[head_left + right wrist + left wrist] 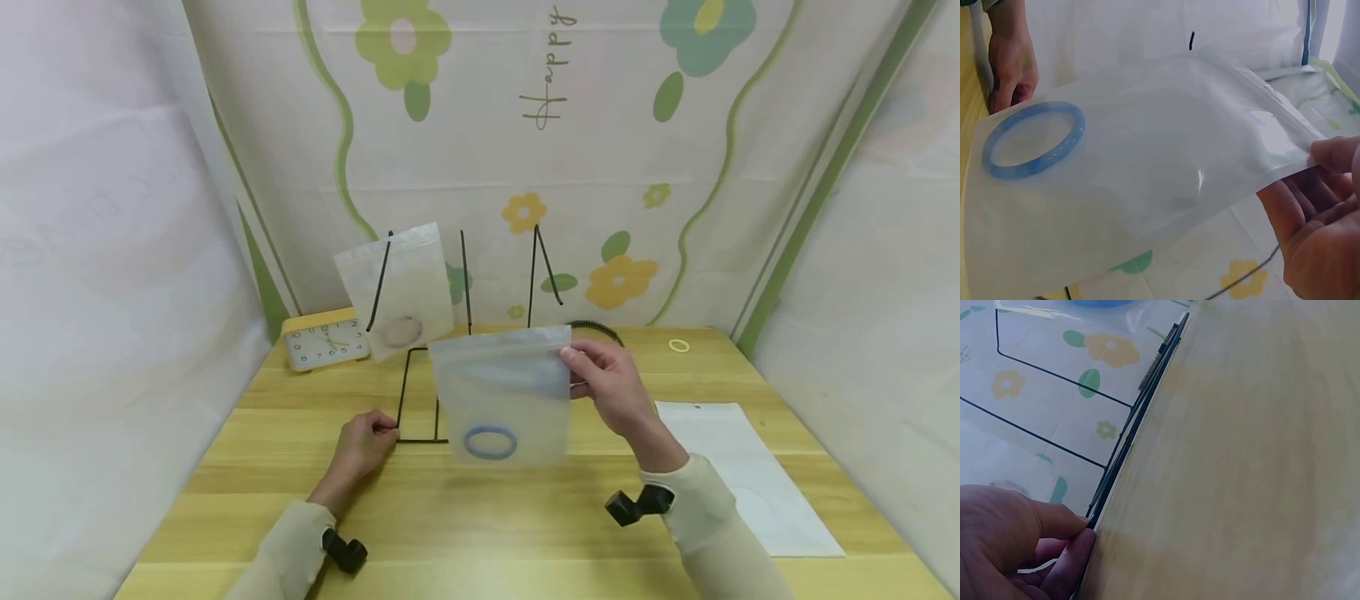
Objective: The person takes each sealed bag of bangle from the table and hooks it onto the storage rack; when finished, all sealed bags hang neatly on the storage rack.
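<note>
Ok so in the head view, the right hand (611, 385) has a frosted zip bag (517, 379) pinched by its top right corner, up in the air over the middle of the tabletop (525, 533), blue bangle (468, 440) sitting low inside. Left hand (362, 446) is down on the wood at the front left corner of a black wire rack (466, 283); a second bag (420, 287) hangs on that rack, near the clock (327, 342) by the tabletop's back left corner. Left wrist view: thumb and fingertips pinching the base wire. Right wrist view: thumb on top, fingers underneath, bangle at the bag's far end. My guess, we're mid-hanging; next move probably needs the bag's top lined up with a free hook, rack kept steady. Can't spot a hanging hole, tbh.
</note>
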### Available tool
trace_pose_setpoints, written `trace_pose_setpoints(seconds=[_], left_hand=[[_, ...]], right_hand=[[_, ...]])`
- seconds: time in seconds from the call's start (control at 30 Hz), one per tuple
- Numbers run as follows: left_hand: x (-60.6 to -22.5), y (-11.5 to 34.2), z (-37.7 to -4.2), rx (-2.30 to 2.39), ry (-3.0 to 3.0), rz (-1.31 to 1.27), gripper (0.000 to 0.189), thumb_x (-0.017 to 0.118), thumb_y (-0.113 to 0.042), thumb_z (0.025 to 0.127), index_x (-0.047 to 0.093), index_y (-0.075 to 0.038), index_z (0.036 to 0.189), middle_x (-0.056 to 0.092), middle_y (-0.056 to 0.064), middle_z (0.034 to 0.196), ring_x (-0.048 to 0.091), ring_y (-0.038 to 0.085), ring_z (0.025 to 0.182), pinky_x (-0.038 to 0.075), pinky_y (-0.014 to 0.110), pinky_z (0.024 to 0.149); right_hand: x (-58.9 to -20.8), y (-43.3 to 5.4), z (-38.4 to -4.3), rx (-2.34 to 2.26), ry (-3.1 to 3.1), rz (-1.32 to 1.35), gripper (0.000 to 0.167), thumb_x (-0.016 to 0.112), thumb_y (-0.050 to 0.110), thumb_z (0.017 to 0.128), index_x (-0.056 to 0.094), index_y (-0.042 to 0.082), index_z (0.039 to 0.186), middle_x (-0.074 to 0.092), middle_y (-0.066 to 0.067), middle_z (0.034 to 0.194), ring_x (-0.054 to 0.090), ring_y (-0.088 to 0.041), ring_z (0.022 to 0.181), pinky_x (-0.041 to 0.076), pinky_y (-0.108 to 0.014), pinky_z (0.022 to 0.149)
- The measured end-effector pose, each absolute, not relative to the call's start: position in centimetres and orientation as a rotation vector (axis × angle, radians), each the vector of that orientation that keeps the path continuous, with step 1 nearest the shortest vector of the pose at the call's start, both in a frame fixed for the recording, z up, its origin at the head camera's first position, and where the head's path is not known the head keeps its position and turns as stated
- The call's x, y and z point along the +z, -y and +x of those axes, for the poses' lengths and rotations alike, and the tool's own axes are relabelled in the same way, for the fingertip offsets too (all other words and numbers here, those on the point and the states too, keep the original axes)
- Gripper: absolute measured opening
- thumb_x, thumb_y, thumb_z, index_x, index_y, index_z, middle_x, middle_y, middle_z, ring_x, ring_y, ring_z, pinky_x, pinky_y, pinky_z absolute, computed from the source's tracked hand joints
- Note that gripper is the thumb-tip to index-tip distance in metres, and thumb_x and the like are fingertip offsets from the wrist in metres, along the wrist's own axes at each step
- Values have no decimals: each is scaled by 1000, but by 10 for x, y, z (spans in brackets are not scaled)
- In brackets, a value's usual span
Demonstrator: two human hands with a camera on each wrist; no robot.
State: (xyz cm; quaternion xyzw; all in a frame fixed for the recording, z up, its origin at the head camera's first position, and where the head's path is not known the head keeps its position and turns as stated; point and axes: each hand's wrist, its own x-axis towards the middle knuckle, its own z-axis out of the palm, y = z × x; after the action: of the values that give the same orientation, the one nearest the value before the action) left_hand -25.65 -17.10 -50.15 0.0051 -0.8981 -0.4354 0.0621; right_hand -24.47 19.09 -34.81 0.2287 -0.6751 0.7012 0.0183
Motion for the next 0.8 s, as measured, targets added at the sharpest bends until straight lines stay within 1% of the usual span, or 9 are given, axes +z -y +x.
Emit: trace_pose_setpoints(seconds=[0.3, 0.5, 0.63, 0.8], left_hand=[[-504, 173, -258, -1299, 2698, -3, 5, 74, -7, 81, 71, -5, 85, 68, 2, 76, 59, 13, 70, 48, 29, 65], [-503, 172, -258, -1298, 2710, 11, 6, 73, -7, 82, 72, -5, 87, 68, 1, 77, 59, 13, 70, 48, 30, 65], [-503, 171, -258, -1296, 2711, 5, 5, 73, -6, 82, 71, -5, 87, 67, 2, 77, 59, 14, 71, 48, 30, 65], [-504, 172, -256, -1303, 2712, 10, 5, 73, -6, 81, 71, -4, 85, 67, 2, 77, 59, 14, 71, 48, 30, 66]], right_hand=[[-340, -163, -253, 2239, 2049, 804, 15, 56, 9, 99, 69, 15, 97, 68, 0, 83, 69, -14, 71, 57, -30, 58], [-339, -156, -261, 2263, 2063, 760, 11, 57, 12, 99, 67, 9, 98, 66, -1, 80, 69, -16, 70, 57, -31, 58], [-340, -155, -266, 2261, 2091, 714, 13, 58, 15, 98, 65, 4, 100, 63, -2, 78, 68, -17, 69, 57, -32, 58], [-340, -153, -273, 2260, 2133, 646, 14, 59, 17, 98, 63, 3, 99, 59, -1, 76, 66, -16, 67, 56, -29, 57]])
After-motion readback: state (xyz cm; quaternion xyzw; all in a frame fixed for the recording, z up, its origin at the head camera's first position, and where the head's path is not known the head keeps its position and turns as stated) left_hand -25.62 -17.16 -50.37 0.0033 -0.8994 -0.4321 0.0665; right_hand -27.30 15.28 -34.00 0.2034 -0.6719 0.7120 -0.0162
